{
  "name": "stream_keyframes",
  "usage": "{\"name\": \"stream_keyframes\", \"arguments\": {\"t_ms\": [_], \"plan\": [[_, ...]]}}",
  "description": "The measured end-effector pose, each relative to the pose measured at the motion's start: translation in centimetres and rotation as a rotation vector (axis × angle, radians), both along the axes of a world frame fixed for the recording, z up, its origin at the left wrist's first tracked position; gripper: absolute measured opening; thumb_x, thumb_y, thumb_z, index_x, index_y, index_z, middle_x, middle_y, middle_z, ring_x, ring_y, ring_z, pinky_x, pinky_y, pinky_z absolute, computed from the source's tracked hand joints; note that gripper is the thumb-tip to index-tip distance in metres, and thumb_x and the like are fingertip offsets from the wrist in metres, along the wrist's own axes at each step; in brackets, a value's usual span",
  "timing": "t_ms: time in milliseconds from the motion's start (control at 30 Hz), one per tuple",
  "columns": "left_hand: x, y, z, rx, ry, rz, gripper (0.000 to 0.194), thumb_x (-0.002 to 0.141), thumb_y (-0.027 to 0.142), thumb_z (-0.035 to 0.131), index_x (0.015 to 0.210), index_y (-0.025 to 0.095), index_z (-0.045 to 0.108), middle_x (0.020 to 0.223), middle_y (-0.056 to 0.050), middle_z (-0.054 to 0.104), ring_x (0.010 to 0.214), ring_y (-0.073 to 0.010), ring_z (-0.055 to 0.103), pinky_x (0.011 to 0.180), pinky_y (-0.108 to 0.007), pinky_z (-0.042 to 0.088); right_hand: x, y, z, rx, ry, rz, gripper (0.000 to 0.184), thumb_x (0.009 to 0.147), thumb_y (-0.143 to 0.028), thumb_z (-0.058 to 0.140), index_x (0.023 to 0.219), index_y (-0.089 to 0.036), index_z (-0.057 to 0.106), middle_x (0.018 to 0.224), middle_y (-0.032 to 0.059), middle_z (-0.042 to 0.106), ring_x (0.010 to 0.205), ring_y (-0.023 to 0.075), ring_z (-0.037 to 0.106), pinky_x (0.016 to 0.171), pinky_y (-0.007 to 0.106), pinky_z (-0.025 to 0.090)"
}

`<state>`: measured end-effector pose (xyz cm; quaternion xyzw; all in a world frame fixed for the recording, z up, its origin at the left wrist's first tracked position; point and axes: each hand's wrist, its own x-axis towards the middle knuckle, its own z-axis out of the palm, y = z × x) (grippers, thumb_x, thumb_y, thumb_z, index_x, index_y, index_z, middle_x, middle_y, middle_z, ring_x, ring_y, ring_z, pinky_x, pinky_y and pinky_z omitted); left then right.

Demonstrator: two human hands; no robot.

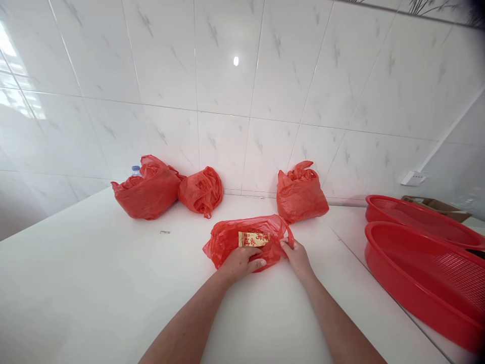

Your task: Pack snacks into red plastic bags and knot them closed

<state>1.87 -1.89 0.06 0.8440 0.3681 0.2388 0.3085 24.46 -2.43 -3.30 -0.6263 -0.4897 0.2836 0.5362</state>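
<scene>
A red plastic bag point(227, 235) lies on the white table with its mouth spread toward me. Inside it shows a yellow packet point(253, 238) with red characters printed on it. My left hand point(240, 262) reaches over the near rim into the bag, just below the packet. Its thumb stands apart from the index finger, and the other fingertips are hidden. At the bag's right end, my right hand point(295, 254) pinches the edge of the plastic between thumb and fingers.
Along the tiled wall stand three stuffed red bags: one at left point(147, 192) beside a blue bottle cap point(135, 170), a knotted one point(200, 192), and one at right point(302, 194). Two red plastic baskets point(413, 273) occupy the right side, near a cardboard box point(439, 206).
</scene>
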Motion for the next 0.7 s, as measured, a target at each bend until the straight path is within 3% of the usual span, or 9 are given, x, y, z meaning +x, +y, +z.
{"name": "stream_keyframes", "arguments": {"t_ms": [100,300,467,567,700], "plan": [[0.1,0.0,-0.1,0.009,0.016,0.021,0.035,0.087,0.041,0.043,0.107,0.023,0.065,0.102,-0.001,0.069,0.09,-0.0187,0.062,0.077,-0.028,0.046,-0.1,-0.1,0.1,-0.006,0.008,0.009,0.031,0.07,-0.047,0.057,0.079,-0.018,0.062,0.066,-0.0007,0.06,0.053,0.0131,0.047,0.051,0.025,0.038],[0.5,-0.3,-0.2,0.166,0.107,-0.003,0.032,0.08,0.024,0.052,0.11,0.022,0.063,0.106,-0.003,0.067,0.095,-0.0198,0.06,0.081,-0.029,0.045,-0.1,-0.2,0.3,-0.012,0.035,0.037,0.034,0.071,-0.05,0.057,0.079,-0.017,0.061,0.068,-0.0005,0.059,0.057,0.0139,0.048,0.051,0.023,0.038],[1.1,-1.0,0.2,0.369,0.162,-0.044,0.027,0.082,0.03,0.053,0.105,0.021,0.063,0.102,-0.005,0.067,0.091,-0.0217,0.06,0.079,-0.031,0.047,-0.1,-0.3,0.5,0.002,0.053,0.046,0.033,0.07,-0.048,0.059,0.078,-0.017,0.062,0.072,0.0013,0.062,0.065,0.0164,0.053,0.058,0.025,0.041],[1.3,-1.1,0.0,0.404,0.159,0.01,0.033,0.086,0.035,0.048,0.115,0.023,0.058,0.117,-0.007,0.062,0.099,-0.0225,0.06,0.082,-0.034,0.048,-0.1,-0.3,0.7,0.004,0.065,0.052,0.034,0.071,-0.048,0.058,0.081,-0.016,0.063,0.075,0.0027,0.064,0.069,0.0179,0.056,0.062,0.027,0.043],[1.2,-0.6,-0.7,0.358,0.167,0.12,0.044,0.085,0.034,0.051,0.128,0.026,0.048,0.142,-0.006,0.042,0.114,-0.0239,0.054,0.092,-0.037,0.047,-0.2,-0.5,0.9,-0.001,0.075,0.058,0.035,0.074,-0.049,0.057,0.084,-0.016,0.063,0.074,0.0024,0.063,0.067,0.0178,0.055,0.061,0.027,0.042]]}}
